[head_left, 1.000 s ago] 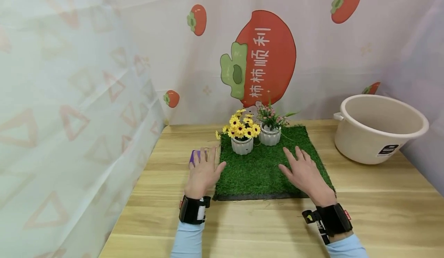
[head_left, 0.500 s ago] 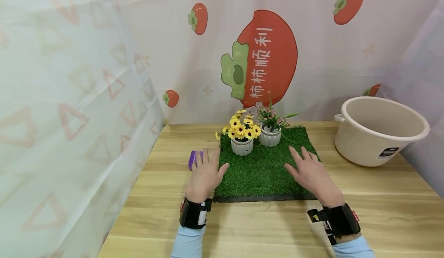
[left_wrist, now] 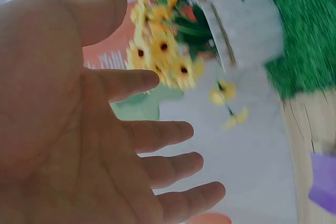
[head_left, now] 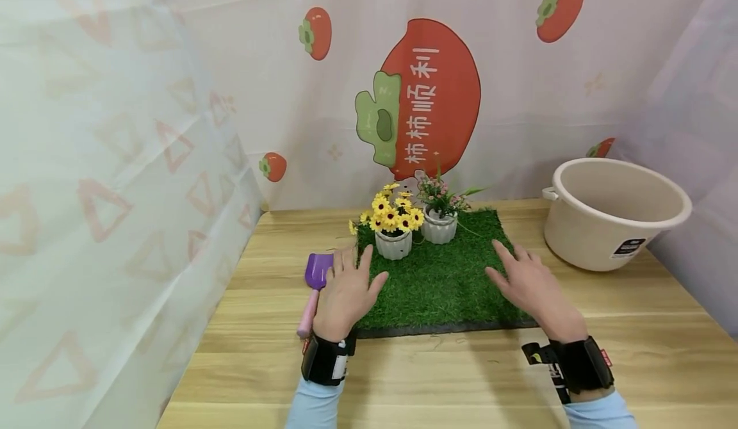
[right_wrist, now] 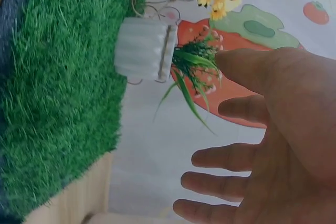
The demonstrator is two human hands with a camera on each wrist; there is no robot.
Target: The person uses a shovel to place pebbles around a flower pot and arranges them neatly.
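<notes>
My left hand (head_left: 347, 293) is spread with straight fingers over the left edge of the artificial grass mat (head_left: 444, 291), holding nothing. Just left of it a toy shovel with a purple scoop (head_left: 318, 270) and pink handle (head_left: 308, 314) lies on the table. My right hand (head_left: 533, 287), also spread and holding nothing, is over the mat's right edge. A white pot of yellow flowers (head_left: 394, 244) stands on the mat, and behind it to the right a second white pot (head_left: 439, 226) holds small pink flowers. Both palms show bare in the left wrist and right wrist views.
A large beige bucket (head_left: 582, 243) with a side handle stands at the back right of the wooden table (head_left: 248, 378). Behind the table hangs a white curtain (head_left: 519, 115) printed with persimmons; another curtain (head_left: 115, 237) borders the left side.
Both hands have shifted rightward over the table, the right one farther out toward the mat's edge. The shovel, earlier mostly covered by the left hand, now shows its scoop and handle.
</notes>
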